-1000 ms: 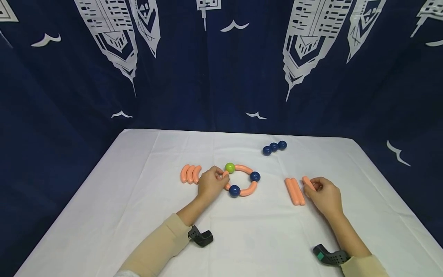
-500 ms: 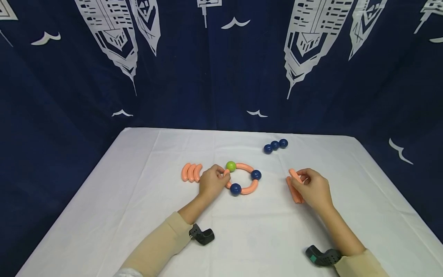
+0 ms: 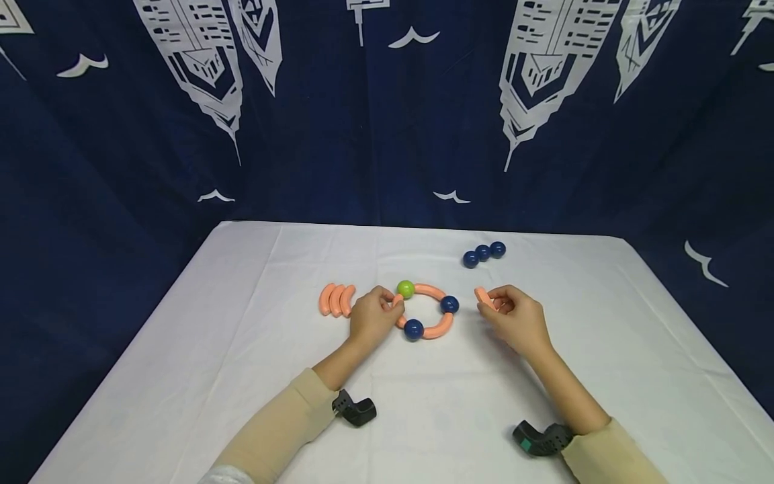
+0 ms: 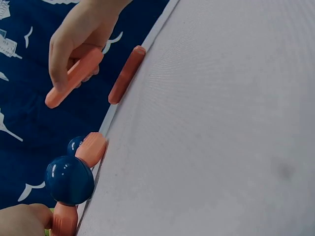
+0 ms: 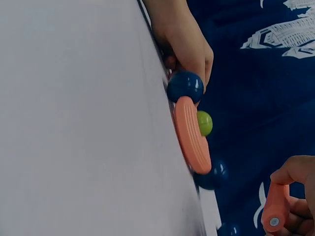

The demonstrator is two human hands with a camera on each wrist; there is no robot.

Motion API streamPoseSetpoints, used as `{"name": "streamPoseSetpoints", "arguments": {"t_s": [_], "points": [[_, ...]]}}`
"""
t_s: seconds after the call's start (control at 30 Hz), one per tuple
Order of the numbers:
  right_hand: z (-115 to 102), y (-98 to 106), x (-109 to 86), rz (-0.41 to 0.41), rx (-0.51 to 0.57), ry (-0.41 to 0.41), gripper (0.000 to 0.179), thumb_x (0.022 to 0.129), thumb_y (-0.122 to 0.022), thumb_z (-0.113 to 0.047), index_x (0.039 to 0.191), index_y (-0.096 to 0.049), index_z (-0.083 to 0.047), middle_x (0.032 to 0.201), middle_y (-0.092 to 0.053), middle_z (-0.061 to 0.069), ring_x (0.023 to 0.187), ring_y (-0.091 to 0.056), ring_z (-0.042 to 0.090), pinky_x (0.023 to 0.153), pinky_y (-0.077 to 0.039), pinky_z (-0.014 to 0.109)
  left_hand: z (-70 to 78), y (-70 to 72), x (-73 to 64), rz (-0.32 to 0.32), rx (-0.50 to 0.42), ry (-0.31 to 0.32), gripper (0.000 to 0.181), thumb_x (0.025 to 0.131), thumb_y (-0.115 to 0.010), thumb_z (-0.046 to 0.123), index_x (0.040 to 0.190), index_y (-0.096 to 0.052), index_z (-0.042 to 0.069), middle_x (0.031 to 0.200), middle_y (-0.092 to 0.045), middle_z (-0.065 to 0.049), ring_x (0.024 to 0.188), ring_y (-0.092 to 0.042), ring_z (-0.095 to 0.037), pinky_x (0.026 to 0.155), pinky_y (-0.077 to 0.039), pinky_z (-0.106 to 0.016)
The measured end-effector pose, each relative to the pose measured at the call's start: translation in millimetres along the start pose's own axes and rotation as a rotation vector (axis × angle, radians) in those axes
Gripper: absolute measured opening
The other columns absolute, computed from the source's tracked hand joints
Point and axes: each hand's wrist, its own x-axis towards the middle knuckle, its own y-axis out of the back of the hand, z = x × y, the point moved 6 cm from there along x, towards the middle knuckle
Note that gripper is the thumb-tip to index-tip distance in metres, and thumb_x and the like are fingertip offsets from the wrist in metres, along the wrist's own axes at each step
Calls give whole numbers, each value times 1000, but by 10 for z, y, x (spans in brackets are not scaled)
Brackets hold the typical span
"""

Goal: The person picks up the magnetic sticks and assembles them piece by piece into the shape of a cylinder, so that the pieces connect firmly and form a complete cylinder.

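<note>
On the white table lies a ring of curved orange sticks joined by balls: a green ball [image 3: 406, 289], a blue ball [image 3: 449, 304] at right and another blue ball [image 4: 69, 180] in front. My left hand [image 3: 373, 316] pinches the ring's left curved stick [image 3: 397, 302]. Over the table, right of the ring, my right hand [image 3: 519, 324] holds a straight orange stick [image 4: 75, 77] between thumb and fingers. Its end shows a round silver disc [image 5: 274, 221] in the right wrist view. Another straight orange stick [image 4: 127, 75] lies on the table, hidden behind my right hand in the head view.
Three loose curved orange sticks [image 3: 336, 300] lie side by side left of my left hand. Several blue balls come into view; three of them, a row of blue balls [image 3: 483, 253], stand toward the back. A dark blue patterned curtain [image 3: 375, 134] hangs behind the table [image 3: 290, 249].
My right hand has carried the straight stick leftward, past the straight sticks on the table, toward the ring. My left hand has kept its hold on the ring's curved stick.
</note>
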Motion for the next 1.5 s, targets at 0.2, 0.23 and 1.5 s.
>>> {"name": "streamPoseSetpoints", "arguments": {"t_s": [0.2, 0.23, 1.5], "points": [[-139, -150, 20, -22, 74, -2, 25, 85, -74, -13, 102, -65, 2, 80, -58, 9, 69, -53, 17, 49, -45, 21, -8, -1, 6, -24, 9, 32, 18, 86, -68, 22, 89, -65, 5, 60, -53, 4, 50, -46, -8, 46, -38, -25], [-161, -167, 21, -23, 81, 1, 24, 85, -74, -13, 101, -65, 2, 81, -58, 9, 71, -53, 17, 51, -44, 20, -10, -4, 7, -29, 11, 36, 18, 86, -68, 23, 90, -65, 5, 60, -53, 3, 50, -46, -8, 47, -38, -25], [-769, -680, -5, -141, 411, 251, 22, 85, -75, -4, 99, -58, 1, 89, -67, 12, 82, -64, 18, 75, -54, 30, -37, -7, 26, -69, 36, 63, 21, 87, -68, 26, 94, -65, 7, 62, -54, 4, 50, -48, -8, 46, -39, -24]]}}
